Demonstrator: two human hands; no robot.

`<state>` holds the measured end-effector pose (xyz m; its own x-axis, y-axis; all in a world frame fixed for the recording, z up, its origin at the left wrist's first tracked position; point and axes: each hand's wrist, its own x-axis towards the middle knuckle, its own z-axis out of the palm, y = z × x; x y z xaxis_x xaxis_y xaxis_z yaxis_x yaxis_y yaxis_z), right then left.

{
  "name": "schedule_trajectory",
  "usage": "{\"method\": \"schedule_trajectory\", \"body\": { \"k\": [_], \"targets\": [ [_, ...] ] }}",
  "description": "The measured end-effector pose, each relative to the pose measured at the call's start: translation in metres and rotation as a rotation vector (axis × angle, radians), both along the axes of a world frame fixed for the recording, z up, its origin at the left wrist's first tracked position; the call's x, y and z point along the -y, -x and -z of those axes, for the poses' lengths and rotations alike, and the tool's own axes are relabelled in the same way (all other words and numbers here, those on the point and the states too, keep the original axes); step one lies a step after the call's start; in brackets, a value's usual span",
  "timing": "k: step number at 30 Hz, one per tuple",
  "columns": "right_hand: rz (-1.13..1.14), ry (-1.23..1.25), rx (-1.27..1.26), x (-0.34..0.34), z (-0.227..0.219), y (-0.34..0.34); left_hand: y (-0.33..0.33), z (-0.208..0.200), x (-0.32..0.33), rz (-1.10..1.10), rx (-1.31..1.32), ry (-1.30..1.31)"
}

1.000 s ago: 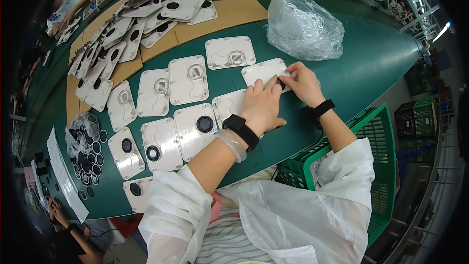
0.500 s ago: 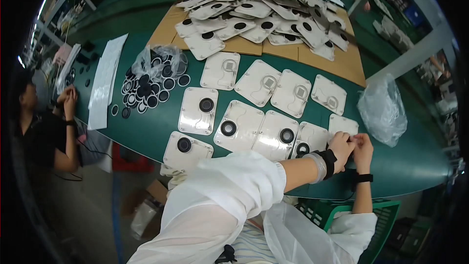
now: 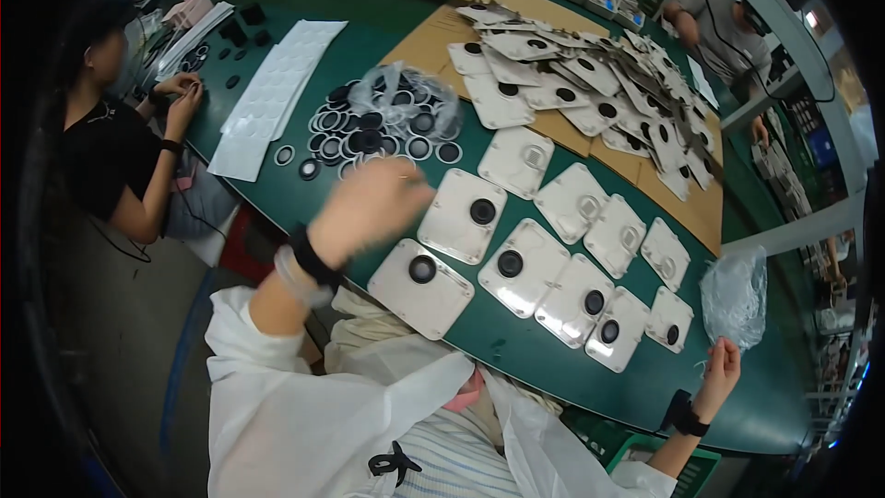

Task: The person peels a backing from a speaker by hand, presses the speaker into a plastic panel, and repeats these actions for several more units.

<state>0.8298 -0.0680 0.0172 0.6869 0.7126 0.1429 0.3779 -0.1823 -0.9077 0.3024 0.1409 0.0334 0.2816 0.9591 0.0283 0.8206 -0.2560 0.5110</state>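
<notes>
Left hand (image 3: pixel 371 207), too blurred to tell its grip, is just nearside of the ring pile (image 3: pixel 371 122); right hand (image 3: pixel 719 376), well right of it, seemingly pinches a white strand (image 3: pixel 701 365). Step looks like ring collection, calling for separating one.

The left hand (image 3: pixel 373 207), blurred by motion, is held over a green table (image 3: pixel 553 369) beside a heap of black rings (image 3: pixel 419 148), partly covered by clear wrap (image 3: pixel 380 83). At the far side, the right hand (image 3: pixel 721 376) is held near a plastic bag (image 3: pixel 735 300); a thin white piece is seen by its fingertips, though whether it is gripped cannot be told. Between the hands, ten white plates (image 3: pixel 443 302) are laid out, six fitted with black discs (image 3: pixel 482 211). Behind them, more plates are piled on cardboard (image 3: pixel 415 46). At left, a co-worker (image 3: pixel 120 166) is seated near white sheets (image 3: pixel 267 120).
</notes>
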Motion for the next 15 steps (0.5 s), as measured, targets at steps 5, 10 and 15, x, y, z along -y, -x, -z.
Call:
{"method": "schedule_trajectory", "body": {
  "k": [5,10,15],
  "targets": [
    [-0.159,0.006,0.027,-0.037,-0.015,0.063,0.094,0.072,-0.055,-0.333,-0.11,-0.32],
    [-0.331,0.001,-0.005,-0.054,-0.016,0.12,0.063,0.079,-0.075,-0.415,-0.155,-0.314],
    [-0.379,0.048,-0.005,-0.053,-0.009,0.137,0.089,0.1,-0.093,-0.341,-0.042,-0.306]
  ]
}}
